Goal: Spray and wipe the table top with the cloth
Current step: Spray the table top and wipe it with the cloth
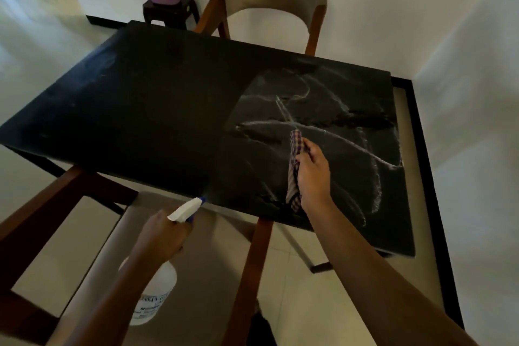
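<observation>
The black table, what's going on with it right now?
A person is cleaning the black table top. The right hand grips a checked cloth on the right side of the top, where pale wet streaks curve across the surface. The left hand holds a spray bottle just off the near edge, with its nozzle pointing towards the table. The left side shows only faint smudges.

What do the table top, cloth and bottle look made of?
Table top: black, smooth, maybe stone or laminate; dull sheen, pale wet streaks sit on its right part. Cloth: soft woven fabric, purple-white check, bunched in folds in the right hand. Bottle: translucent white plastic with printed label, white-blue trigger head, gripped by the left hand.
</observation>
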`<state>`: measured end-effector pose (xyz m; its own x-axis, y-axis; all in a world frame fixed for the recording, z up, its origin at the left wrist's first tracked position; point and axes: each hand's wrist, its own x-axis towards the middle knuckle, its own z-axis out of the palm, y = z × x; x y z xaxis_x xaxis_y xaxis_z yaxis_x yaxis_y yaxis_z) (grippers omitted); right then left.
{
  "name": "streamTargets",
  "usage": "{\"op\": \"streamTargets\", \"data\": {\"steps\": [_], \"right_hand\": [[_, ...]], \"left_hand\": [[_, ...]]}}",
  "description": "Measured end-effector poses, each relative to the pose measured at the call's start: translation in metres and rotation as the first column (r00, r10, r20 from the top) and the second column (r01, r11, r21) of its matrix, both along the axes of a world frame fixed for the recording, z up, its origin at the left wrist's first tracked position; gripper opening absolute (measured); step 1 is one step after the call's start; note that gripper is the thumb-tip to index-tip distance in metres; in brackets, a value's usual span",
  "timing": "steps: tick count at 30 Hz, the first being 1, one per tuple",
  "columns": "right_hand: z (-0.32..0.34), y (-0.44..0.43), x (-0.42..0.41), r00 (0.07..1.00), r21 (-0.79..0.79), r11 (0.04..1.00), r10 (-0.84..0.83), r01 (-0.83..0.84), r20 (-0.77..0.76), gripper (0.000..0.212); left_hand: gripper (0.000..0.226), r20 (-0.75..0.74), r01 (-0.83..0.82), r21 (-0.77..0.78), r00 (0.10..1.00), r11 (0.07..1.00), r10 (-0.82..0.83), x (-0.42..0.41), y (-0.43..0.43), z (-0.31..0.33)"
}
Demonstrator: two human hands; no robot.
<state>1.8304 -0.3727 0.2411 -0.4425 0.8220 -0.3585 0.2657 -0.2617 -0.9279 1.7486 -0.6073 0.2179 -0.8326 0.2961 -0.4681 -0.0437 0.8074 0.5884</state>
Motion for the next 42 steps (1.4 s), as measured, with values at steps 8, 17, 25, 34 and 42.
{"op": "streamTargets", "data": {"steps": [8,17,25,34,42], "right_hand": [[-0.039,-0.016,-0.051,0.917,0.421,0.83,0.242,-0.365,0.318,0.043],[-0.136,-0.067,-0.056,0.356,0.385,-0.167,0.179,-0.908,0.917,0.08],[-0.149,-0.052,-0.064,0.303,0.377,-0.278,0.273,-0.884,0.913,0.077],[-0.144,0.007,-0.145,0.426,0.431,0.064,0.345,-0.9,0.837,0.068],[-0.156,-0.039,-0.088,0.347,0.451,-0.184,0.413,-0.873,0.842,0.074]], "left_hand": [[0.023,-0.003,-0.091,0.062,0.996,0.994,0.091,-0.046,-0.009,-0.003],[0.029,-0.016,-0.279,0.162,0.958,0.947,0.285,-0.075,-0.019,-0.002],[0.026,0.001,-0.268,0.31,0.96,0.912,0.282,-0.085,-0.019,-0.005],[0.032,0.028,-0.243,0.421,0.966,0.874,0.255,-0.099,-0.02,0.001],[0.031,0.028,-0.213,0.481,0.973,0.85,0.228,-0.111,-0.02,0.001]]}}
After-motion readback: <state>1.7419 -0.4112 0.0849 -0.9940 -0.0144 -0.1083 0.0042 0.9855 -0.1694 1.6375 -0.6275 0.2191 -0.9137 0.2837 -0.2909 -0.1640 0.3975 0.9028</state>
